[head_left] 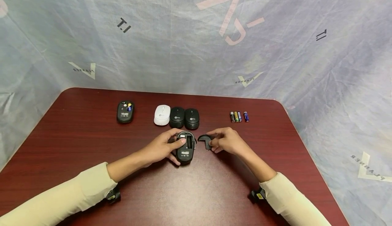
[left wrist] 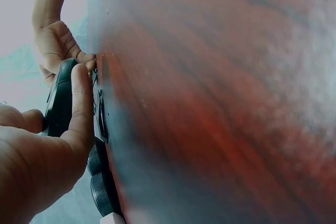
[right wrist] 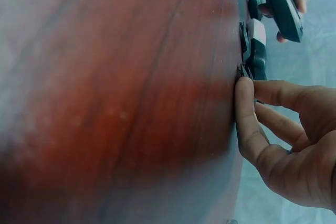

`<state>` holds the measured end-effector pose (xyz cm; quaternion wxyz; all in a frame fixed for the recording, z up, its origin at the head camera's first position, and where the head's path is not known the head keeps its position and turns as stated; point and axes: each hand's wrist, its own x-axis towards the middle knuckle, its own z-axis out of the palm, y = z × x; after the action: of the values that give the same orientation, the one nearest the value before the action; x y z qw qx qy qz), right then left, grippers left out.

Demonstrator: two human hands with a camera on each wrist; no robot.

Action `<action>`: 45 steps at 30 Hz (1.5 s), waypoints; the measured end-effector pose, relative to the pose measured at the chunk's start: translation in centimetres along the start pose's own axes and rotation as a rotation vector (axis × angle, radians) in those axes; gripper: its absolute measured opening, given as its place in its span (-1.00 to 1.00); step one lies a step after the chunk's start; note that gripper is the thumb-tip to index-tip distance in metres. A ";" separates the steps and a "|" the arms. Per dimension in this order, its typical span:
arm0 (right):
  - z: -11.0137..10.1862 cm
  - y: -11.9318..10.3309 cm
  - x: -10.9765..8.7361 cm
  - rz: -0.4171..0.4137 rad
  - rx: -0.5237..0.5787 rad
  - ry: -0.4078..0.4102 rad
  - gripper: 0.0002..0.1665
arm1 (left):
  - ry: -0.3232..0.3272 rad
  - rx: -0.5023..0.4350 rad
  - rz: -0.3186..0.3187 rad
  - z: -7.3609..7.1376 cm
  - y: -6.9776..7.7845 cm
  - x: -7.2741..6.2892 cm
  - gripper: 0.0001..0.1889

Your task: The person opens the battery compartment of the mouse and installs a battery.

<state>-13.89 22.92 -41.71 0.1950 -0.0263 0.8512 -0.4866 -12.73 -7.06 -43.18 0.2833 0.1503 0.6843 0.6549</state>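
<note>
My left hand [head_left: 162,147] grips a black computer mouse [head_left: 185,156], underside up, thumb across its base. The long battery slot in that base is uncovered, and no battery shows in it. Just to the right, my right hand [head_left: 226,141] pinches a curved black battery cover [head_left: 204,138] by its right side, between thumb and fingers. In the right wrist view the cover [right wrist: 244,71] is down at table level, while the mouse [right wrist: 282,9] is held above the table. Part of another thin dark piece [head_left: 195,143] shows behind the mouse's right edge.
Farther back stand a white mouse [head_left: 162,115] and two black mice [head_left: 177,117] [head_left: 192,118], side by side. An overturned black mouse [head_left: 125,112] with a battery in it lies back left. Several small batteries [head_left: 236,116] lie back right. A cloth backdrop [head_left: 171,42] rises behind the table [head_left: 76,134].
</note>
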 end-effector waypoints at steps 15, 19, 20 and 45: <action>0.5 -0.4 0.6 0.015 -0.078 -0.010 -0.50 | -0.021 -0.064 0.072 -0.5 -0.4 -0.6 -0.28; 0.6 -0.3 0.6 0.001 -0.079 -0.020 -0.49 | -0.015 -0.080 0.076 -0.6 -0.5 -0.7 -0.23; 0.6 -0.3 0.6 0.002 -0.077 -0.021 -0.49 | -0.013 -0.089 0.074 -0.6 -0.4 -0.8 -0.21; -4.7 1.7 -0.5 -0.041 -0.090 -0.013 -0.39 | 0.012 -0.165 0.065 -0.8 -0.5 -1.3 0.09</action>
<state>-14.88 27.74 -40.88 0.1888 -0.0557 0.8702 -0.4516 -12.09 -8.55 -43.39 0.2694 0.1445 0.6246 0.7186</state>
